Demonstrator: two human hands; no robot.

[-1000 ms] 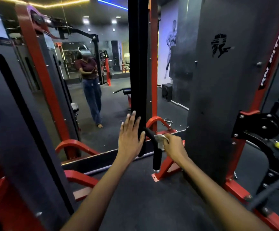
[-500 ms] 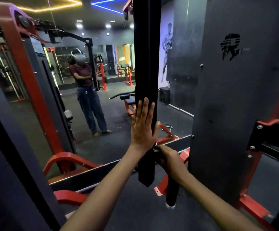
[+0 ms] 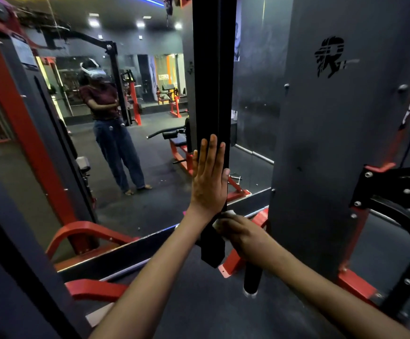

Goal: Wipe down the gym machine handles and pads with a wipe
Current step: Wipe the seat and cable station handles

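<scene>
Wipe [image 3: 224, 217] under right hand [image 3: 241, 234]

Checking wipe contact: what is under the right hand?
A white wipe shows under the right hand, against the black handle. The hand covers most of the wipe.

gym | red-framed machines [image 3: 22, 133] | wall mirror [image 3: 135, 148] | rubber floor [image 3: 199, 302]

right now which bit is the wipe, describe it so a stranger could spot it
Find the tall black post in the middle, with the left hand flat against it. Just below that wrist, the right hand grips the black handle. The wipe is the small pale scrap under its fingers, the only whitish thing there.
</scene>
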